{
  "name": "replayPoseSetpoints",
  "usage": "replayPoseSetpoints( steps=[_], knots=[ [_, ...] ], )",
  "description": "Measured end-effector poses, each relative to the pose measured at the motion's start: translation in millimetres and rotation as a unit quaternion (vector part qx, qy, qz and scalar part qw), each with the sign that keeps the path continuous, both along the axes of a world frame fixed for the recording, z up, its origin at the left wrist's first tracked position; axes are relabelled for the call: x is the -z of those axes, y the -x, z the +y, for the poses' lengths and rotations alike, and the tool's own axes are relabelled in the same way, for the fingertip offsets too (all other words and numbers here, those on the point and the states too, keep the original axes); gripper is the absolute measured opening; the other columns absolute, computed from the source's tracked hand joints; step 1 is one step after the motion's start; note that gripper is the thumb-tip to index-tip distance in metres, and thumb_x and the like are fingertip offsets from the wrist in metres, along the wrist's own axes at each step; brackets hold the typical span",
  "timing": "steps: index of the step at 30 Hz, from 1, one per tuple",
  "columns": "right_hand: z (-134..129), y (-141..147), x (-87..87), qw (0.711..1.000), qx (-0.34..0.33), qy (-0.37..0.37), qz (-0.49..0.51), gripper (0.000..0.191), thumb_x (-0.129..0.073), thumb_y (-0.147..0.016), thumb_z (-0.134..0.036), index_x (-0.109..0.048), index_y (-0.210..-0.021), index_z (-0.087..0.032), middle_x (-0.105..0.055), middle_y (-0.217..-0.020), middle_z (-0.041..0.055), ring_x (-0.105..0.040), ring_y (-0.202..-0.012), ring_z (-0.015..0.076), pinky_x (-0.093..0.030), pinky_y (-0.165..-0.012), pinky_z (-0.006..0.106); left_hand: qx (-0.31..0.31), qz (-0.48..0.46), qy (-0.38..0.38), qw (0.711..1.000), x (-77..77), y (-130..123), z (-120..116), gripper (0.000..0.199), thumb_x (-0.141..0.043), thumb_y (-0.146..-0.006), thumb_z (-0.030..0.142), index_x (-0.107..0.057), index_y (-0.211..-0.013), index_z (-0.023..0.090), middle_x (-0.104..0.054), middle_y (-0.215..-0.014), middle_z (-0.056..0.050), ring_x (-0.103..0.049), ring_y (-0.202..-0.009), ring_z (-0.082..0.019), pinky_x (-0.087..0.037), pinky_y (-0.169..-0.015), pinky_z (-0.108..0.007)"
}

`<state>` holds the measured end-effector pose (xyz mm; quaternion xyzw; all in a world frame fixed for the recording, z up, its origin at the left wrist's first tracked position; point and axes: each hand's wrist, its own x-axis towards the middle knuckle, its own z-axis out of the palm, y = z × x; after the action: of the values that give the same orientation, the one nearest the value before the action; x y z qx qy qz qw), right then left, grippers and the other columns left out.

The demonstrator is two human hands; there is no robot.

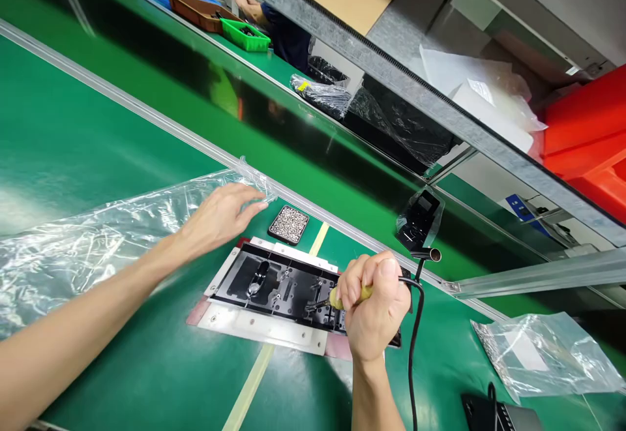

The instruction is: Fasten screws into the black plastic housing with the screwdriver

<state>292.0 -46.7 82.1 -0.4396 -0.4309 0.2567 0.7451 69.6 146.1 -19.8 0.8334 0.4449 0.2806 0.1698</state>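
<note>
A black plastic panel (288,287) lies in a metal fixture (259,326) on the green bench. My right hand (374,300) is wrapped round the yellow handle of a corded tool (336,298), whose dark tip points down at the panel's middle. A black cord runs from the handle down past my wrist. My left hand (222,216) is above the bench at the panel's upper left, fingers stretched out and apart, holding nothing. Just right of it sits a small square tray (288,224) of tiny metal screws. Clear plastic film (122,222) spreads beneath my left forearm.
A metal rail (180,135) crosses behind the fixture. A metal tube (433,255) stands beside my right hand. Bagged black parts (420,219) lie behind, and a clear bag (542,356) rests at right. Across the bench are bins (244,36) and another person's hands (244,0).
</note>
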Motion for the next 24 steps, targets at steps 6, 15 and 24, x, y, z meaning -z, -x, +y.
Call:
replayPoseSetpoints(
  steps=[6,15,24],
  knots=[
    [1,1,1.1,1.0,-0.02,-0.002,0.003,0.053,-0.067,-0.118,-0.054,-0.05,-0.076,-0.027,-0.042,-0.054,-0.0106,-0.033,-0.039,0.0083,-0.036,-0.035,0.019,0.055,-0.179,0.061,0.98,1.0,-20,-57,0.056,-0.054,-0.121,0.057,-0.083,-0.09,0.02,-0.079,-0.087,-0.003,-0.071,-0.079,-0.019,-0.053,-0.073,-0.031],
    [2,0,0.8,1.0,-0.011,-0.009,0.003,0.053,-0.066,-0.12,-0.05,-0.049,-0.075,-0.026,-0.042,-0.053,-0.0101,-0.033,-0.04,0.0078,-0.038,-0.038,0.018,0.246,-0.255,-0.046,0.934,8.5,-22,-69,0.018,-0.075,-0.115,0.017,-0.082,-0.099,0.021,-0.076,-0.087,0.0,-0.068,-0.079,-0.015,-0.054,-0.075,-0.028],
    [3,-1,0.1,1.0,-0.015,-0.025,0.001,0.056,-0.068,-0.119,-0.046,-0.047,-0.071,-0.025,-0.041,-0.051,-0.0096,-0.034,-0.039,0.0068,-0.039,-0.037,0.016,0.28,-0.248,-0.093,0.922,15.7,-21,-64,0.016,-0.077,-0.115,0.011,-0.079,-0.102,0.02,-0.074,-0.089,0.001,-0.067,-0.081,-0.014,-0.054,-0.077,-0.03]
  ],
)
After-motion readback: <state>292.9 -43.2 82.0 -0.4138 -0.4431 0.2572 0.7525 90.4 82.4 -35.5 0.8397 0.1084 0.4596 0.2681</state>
